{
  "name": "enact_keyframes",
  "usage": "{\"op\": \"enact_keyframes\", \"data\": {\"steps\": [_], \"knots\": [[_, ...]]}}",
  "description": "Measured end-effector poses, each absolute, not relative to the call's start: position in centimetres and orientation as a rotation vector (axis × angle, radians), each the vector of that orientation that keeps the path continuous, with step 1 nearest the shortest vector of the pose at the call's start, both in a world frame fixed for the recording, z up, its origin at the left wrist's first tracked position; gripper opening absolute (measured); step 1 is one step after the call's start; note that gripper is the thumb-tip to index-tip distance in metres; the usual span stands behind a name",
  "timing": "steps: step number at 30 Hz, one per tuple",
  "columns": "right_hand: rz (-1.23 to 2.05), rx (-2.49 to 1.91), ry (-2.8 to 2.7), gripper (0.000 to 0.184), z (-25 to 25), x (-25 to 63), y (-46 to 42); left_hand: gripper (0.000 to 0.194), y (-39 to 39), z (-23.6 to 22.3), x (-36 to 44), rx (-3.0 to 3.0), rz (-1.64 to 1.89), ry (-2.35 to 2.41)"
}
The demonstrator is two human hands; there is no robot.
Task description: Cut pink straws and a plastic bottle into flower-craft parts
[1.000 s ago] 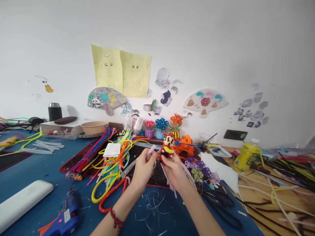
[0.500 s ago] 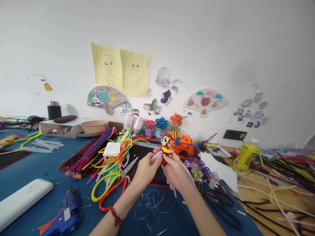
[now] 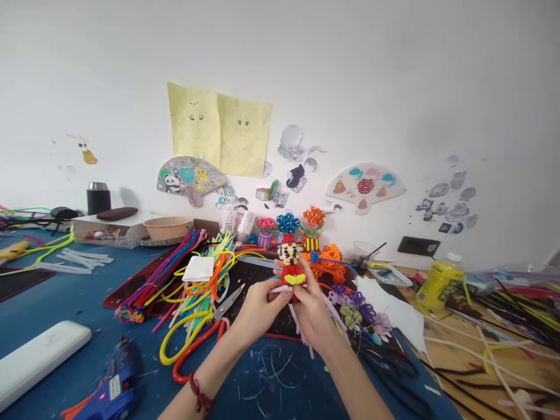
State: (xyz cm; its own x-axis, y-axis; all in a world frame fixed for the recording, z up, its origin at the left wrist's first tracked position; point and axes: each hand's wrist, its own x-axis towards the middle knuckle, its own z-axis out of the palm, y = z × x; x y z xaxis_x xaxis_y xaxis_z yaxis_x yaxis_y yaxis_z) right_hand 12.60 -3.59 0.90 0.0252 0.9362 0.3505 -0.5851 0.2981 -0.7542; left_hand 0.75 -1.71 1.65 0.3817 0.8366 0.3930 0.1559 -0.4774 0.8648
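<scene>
Both hands meet at the centre around a small pipe-cleaner doll point(image 3: 289, 255) with a red hat, a pale face with dark marks, a red body and a yellow band near its base. My right hand point(image 3: 315, 309) is closed round the doll's lower part and back. My left hand point(image 3: 259, 303) is closed, its thumb and fingers pinching a pale pink pipe cleaner point(image 3: 280, 289) at the doll's base. More pale lilac strands hang below the right hand. Fingers cover the doll's underside.
Scissors with yellow and red handles point(image 3: 188, 341) lie left of my hands, beside pipe-cleaner bundles point(image 3: 160, 274). A blue glue gun point(image 3: 109, 385) with a red light lies front left. Purple flowers point(image 3: 354, 300) and a yellow bottle point(image 3: 440, 280) stand to the right.
The doll has turned to face me more squarely and stands more upright, its red hat now showing. The hands stay closed together and have shifted only slightly.
</scene>
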Motion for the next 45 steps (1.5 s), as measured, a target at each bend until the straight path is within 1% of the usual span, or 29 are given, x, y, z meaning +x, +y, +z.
{"op": "enact_keyframes", "data": {"steps": [4, 8, 10, 18, 26, 31, 38, 41, 45], "knots": [[1.229, -0.479, -0.972, 0.056, 0.8, 12.5, -3.5, 0.027, -2.2, 2.0, 0.9, 1.746, 1.170, 0.781], [1.193, -0.627, -1.010, 0.035, 0.4, 12.3, -3.1, 0.024, -1.9, 2.1, 0.7, 1.717, 1.223, 0.793], [1.156, -0.714, -1.039, 0.032, 0.1, 12.2, -2.8, 0.022, -1.5, 2.0, 0.4, 1.739, 1.250, 0.827], [1.059, -0.772, -1.077, 0.039, -0.7, 12.4, -2.1, 0.022, -1.3, 2.0, 0.1, 1.815, 1.260, 0.942], [1.088, -0.797, -1.072, 0.043, -1.0, 12.4, -2.1, 0.026, -1.4, 2.0, 0.0, 1.877, 1.216, 1.034], [1.111, -0.824, -1.081, 0.038, -1.5, 12.4, -1.8, 0.022, -1.2, 2.0, -0.2, 1.900, 1.194, 1.079], [1.165, -0.821, -1.070, 0.038, -1.6, 12.5, -1.9, 0.029, -0.6, 1.4, -0.4, 1.939, 1.175, 1.136], [1.170, -0.809, -1.082, 0.038, -1.7, 12.6, -1.9, 0.027, -0.6, 1.3, -0.5, 1.977, 1.165, 1.152], [1.152, -0.807, -1.095, 0.045, -1.9, 12.7, -1.7, 0.020, -0.6, 1.3, -0.6, 1.998, 1.156, 1.172]]}}
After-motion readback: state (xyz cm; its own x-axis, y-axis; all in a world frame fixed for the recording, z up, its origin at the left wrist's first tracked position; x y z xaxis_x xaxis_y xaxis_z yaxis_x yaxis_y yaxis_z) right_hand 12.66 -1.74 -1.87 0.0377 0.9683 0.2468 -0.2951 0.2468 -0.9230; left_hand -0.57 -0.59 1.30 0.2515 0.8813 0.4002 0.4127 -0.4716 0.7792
